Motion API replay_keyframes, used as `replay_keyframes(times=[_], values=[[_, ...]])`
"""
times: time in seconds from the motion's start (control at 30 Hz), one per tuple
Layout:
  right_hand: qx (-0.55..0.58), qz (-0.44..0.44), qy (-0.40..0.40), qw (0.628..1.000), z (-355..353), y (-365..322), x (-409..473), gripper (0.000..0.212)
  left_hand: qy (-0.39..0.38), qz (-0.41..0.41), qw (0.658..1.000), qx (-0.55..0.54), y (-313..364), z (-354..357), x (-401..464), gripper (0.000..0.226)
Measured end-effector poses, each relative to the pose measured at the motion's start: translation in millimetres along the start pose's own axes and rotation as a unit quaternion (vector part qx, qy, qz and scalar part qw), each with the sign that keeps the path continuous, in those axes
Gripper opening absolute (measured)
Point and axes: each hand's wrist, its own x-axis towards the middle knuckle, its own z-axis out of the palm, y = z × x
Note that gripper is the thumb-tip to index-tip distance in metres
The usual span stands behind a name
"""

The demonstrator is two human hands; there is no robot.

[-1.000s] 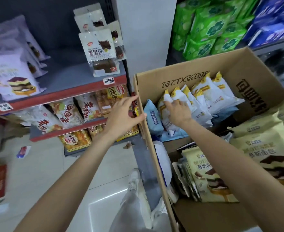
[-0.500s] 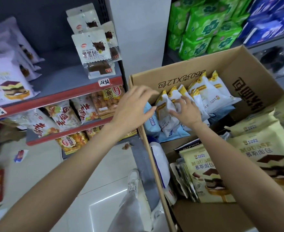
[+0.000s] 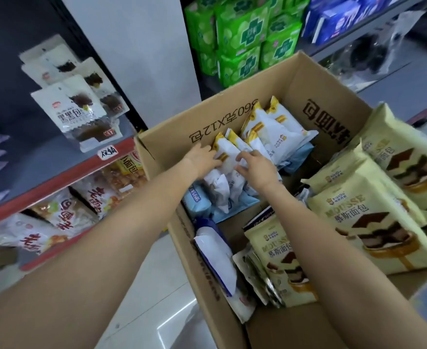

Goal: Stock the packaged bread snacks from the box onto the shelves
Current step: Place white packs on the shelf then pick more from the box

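Since the left hand [image 3: 202, 158] left the rim of the box [image 3: 315, 79], where it was braced 1 second ago, both hands are now down inside at the same bundle of white packets [image 3: 228, 157]. That reads as the end of sorting and the start of a 2-handed lift, so a batch looks about ready to go across to the shelves [image 3: 56, 177] on the left.

The white packets with yellow tops stand on edge against the far wall of the box, over some pale blue packets [image 3: 197, 197]. The left hand presses against the left face of the front packets, fingers fairly straight and reaching forward. The right hand [image 3: 254, 165] sits on their right side with its fingers curled onto the wrappers, so the bundle is squeezed between the 2 palms. Whether the right fingers have closed fully round a packet I cannot tell.

More white packets lean just behind, untouched. Cream mousse bread bags [image 3: 363, 222] lie nearer the person, along the box's right side, well apart from either hand.
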Motion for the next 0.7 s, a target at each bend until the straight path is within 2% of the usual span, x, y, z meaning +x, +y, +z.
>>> replay_keyframes(times=[0.1, 0.2, 0.3, 0.4, 0.43, 0.5, 0.6, 0.7], values=[[-0.042, -0.01, 0.001, 0.999, 3.9, -5.2, -2.1, 0.035, 0.006, 0.018, 0.999, 0.05, 1.6, 2.0, -1.0, 0.039], [-0.042, -0.017, 0.043, 0.998, 3.0, -8.5, -5.3, 0.029, 0.056, 0.042, 0.998, 0.008, -4.2, -8.0, -15.4, 0.032], [0.09, -0.007, 0.089, 0.992, -11.4, -9.4, -10.1, 0.041, 0.128, 0.031, 0.984, -0.12, -18.9, -22.6, -48.0, 0.026], [0.266, 0.053, 0.119, 0.955, -41.2, -11.2, -19.8, 0.047, 0.188, -0.016, 0.942, -0.278, -33.4, -29.1, -88.2, 0.034], [0.27, 0.06, 0.129, 0.952, -52.2, -12.2, -23.8, 0.04, 0.213, -0.038, 0.915, -0.342, -35.4, -28.6, -102.0, 0.033], [0.221, 0.021, 0.157, 0.962, -73.5, -15.3, -32.8, 0.024, 0.271, -0.087, 0.838, -0.465, -33.3, -26.2, -128.7, 0.033], [0.18, -0.079, 0.2, 0.96, -105.1, -29.3, -50.2, 0.02, 0.333, -0.163, 0.698, -0.612, -21.6, -20.7, -162.6, 0.025], [0.062, -0.19, 0.251, 0.947, -134.1, -54.4, -67.1, 0.015, 0.37, -0.245, 0.559, -0.7, -11.7, -11.9, -194.2, 0.017]])
